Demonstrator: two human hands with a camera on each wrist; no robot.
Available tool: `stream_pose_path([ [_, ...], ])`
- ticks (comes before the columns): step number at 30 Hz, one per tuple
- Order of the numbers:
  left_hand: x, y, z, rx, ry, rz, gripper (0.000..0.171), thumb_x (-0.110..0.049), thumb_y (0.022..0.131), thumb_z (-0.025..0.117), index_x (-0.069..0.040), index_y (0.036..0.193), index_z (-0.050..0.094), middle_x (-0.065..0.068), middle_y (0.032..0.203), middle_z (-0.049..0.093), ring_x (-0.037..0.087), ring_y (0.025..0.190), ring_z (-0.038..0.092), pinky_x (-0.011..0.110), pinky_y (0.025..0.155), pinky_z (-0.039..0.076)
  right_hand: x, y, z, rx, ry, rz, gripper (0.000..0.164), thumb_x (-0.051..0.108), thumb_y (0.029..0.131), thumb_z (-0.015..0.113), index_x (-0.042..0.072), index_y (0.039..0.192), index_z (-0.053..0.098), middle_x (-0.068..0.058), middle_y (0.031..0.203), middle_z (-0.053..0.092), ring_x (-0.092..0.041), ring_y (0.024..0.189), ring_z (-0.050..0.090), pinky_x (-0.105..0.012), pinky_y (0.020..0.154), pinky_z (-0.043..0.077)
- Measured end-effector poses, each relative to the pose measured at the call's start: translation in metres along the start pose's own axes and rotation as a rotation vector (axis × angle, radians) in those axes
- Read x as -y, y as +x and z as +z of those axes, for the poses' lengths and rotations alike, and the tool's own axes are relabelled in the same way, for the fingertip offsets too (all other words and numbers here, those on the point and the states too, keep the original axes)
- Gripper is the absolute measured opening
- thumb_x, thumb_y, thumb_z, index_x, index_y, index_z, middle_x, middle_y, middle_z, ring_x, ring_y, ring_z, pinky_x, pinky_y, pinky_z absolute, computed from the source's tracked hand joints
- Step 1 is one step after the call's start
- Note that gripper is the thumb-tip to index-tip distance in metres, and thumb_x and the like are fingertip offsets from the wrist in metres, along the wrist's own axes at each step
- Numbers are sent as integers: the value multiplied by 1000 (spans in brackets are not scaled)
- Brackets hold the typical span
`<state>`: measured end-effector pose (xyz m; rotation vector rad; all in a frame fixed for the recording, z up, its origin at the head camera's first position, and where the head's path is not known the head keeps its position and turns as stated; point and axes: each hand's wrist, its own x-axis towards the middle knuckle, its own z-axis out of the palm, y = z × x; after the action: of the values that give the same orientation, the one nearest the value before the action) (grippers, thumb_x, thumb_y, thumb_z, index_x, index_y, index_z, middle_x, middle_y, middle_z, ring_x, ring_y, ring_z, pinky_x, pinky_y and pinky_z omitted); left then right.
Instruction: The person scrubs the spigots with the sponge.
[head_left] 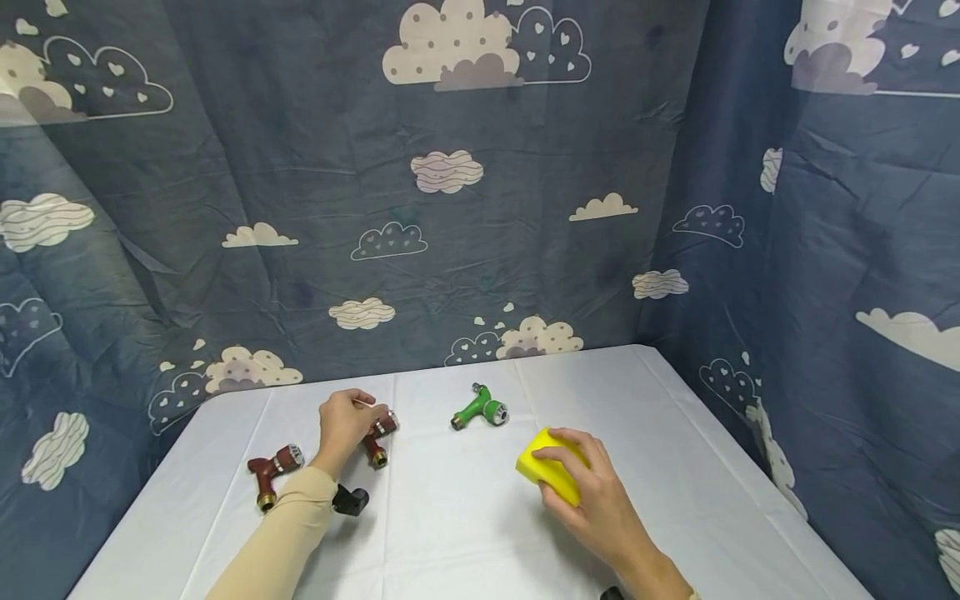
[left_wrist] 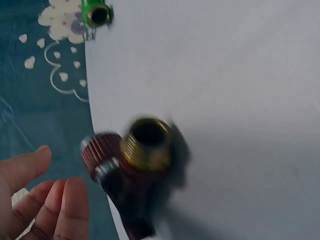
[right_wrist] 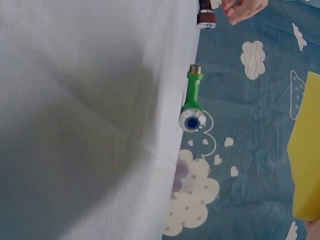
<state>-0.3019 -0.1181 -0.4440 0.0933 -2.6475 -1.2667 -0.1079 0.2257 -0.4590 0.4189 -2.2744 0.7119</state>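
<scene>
My left hand [head_left: 343, 425] is at a brown tap [head_left: 377, 455] with a brass threaded end, overlapping its upper part in the head view. In the left wrist view, the thumb and fingers [left_wrist: 75, 205] are spread apart with nothing between them, beside the tap's ribbed knob [left_wrist: 102, 150]. My right hand [head_left: 600, 492] grips a yellow sponge [head_left: 551, 462] between thumb and fingers, held up over the white table. The right wrist view shows only part of the sponge [right_wrist: 306, 155], at its right edge.
A green tap [head_left: 480, 408] with a silver knob lies toward the back of the white table [head_left: 450, 517]. Another brown tap [head_left: 272, 475] lies left of my left forearm. A black device [head_left: 350, 500] sits by my left wrist. Cloud-patterned dark cloth [head_left: 315, 167] hangs behind.
</scene>
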Motion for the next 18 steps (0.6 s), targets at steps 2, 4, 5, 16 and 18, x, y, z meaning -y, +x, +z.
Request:
stream_pose_path([
  [2, -6, 1, 5, 29, -13, -1, 23, -17, 89, 88, -1, 103, 79, 10, 82, 79, 21, 63, 75, 21, 53, 54, -2, 0, -1, -8, 5, -8, 46, 7, 76, 89, 23, 117, 74, -5, 140, 63, -21, 120, 58, -32, 83, 60],
  [4, -11, 1, 10, 63, -17, 10, 24, -17, 90, 86, -1, 106, 79, 10, 84, 80, 24, 66, 76, 22, 54, 54, -3, 0, -2, -14, 4, -5, 47, 6, 76, 88, 23, 118, 74, -5, 141, 63, -21, 121, 58, -33, 83, 60],
  [5, -13, 1, 12, 77, -24, 20, 24, -16, 90, 86, -1, 107, 79, 11, 86, 80, 25, 68, 77, 22, 55, 55, -4, 0, -2, -15, 4, -1, 47, 6, 76, 88, 23, 118, 74, -5, 141, 62, -21, 121, 58, -33, 84, 61],
  [16, -39, -5, 42, 203, -50, 70, 30, -17, 88, 90, -11, 116, 81, 10, 105, 83, 18, 85, 75, 28, 71, 60, -12, 2, -8, -48, 10, 19, 47, 3, 77, 87, 20, 118, 75, -8, 141, 62, -24, 123, 58, -34, 84, 63],
  [18, -44, -7, 50, 226, -62, 69, 30, -18, 88, 90, -12, 116, 81, 10, 106, 83, 20, 89, 76, 31, 77, 62, -14, 1, -10, -53, 16, 27, 46, 3, 77, 87, 20, 118, 75, -8, 141, 62, -24, 123, 58, -32, 83, 63],
])
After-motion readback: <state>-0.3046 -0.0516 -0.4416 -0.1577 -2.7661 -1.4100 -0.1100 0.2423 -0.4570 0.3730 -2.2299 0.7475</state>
